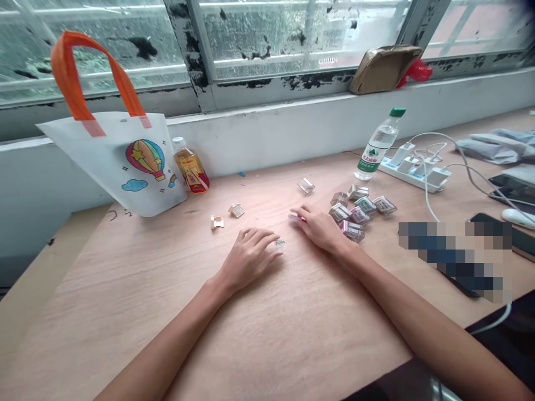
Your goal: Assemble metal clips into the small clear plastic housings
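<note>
My left hand [251,256] rests low over the table, its thumb and index finger closed around a small clear-and-pale piece [280,243]. To its right, my right hand [321,227] holds a slim pale piece with a red end [297,218] in its fingers; its exact kind is too small to tell. Beside the right wrist lies a cluster of several small pencil sharpeners [351,230] with see-through cases. A clear empty case [306,185] lies beyond the right hand. Two cream-coloured sharpener parts, one [237,210] farther back and one [217,223] nearer, lie beyond the left hand.
A white bag [146,195] with orange handles and an amber drink bottle [192,170] stand at back left. A water bottle [377,147] and a power strip [413,175] with cables occupy the back right. Phones [518,236] and a white mouse [518,217] lie at right.
</note>
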Tool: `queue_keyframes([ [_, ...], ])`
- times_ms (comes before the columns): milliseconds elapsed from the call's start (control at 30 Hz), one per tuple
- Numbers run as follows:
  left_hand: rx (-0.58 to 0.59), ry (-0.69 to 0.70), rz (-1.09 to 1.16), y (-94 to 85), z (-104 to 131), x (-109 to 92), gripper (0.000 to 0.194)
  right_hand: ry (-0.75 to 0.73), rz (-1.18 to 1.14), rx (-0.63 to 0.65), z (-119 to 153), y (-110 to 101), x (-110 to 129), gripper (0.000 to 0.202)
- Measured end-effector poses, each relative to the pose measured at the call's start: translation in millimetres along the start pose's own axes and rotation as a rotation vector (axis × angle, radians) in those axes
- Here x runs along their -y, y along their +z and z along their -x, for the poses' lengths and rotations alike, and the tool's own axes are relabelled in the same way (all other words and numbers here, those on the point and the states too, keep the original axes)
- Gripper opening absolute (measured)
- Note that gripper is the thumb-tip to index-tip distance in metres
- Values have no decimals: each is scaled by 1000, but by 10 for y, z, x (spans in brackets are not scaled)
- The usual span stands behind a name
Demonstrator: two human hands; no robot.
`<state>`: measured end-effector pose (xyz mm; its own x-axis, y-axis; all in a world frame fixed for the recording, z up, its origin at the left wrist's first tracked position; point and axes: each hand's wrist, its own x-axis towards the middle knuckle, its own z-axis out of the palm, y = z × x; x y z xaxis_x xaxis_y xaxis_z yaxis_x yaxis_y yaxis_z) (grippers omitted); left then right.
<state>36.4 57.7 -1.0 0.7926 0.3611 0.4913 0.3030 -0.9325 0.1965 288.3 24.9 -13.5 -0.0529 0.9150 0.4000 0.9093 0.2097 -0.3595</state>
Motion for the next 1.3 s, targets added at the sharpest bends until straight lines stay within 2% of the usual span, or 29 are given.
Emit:
queue_keyframes([
  [67,92,9,-34,6,-16,-24,27,-45,-137,-182,-12,-34,64,34],
  [167,188,6,-23,7,-39,-29,28,-132,-376,-443,26,-106,208,30],
  [267,224,1,17,-8,-59,-23,28,-140,-569,-569,99,-119,350,29],
  [467,258,5,41,-16,-74,-22,25,-79,-777,-553,165,18,436,30],
  [700,195,8,13,2,-52,-27,36,-48,-659,-567,139,10,364,30],
  [900,146,119,-49,1,-29,-11,18,7,-672,-600,106,35,292,27],
  [1100,107,136,-100,18,-9,1,21,-37,-721,-543,169,77,414,30],
  [1300,121,100,-80,41,-2,-9,24,-27,-734,-511,204,98,453,28],
])
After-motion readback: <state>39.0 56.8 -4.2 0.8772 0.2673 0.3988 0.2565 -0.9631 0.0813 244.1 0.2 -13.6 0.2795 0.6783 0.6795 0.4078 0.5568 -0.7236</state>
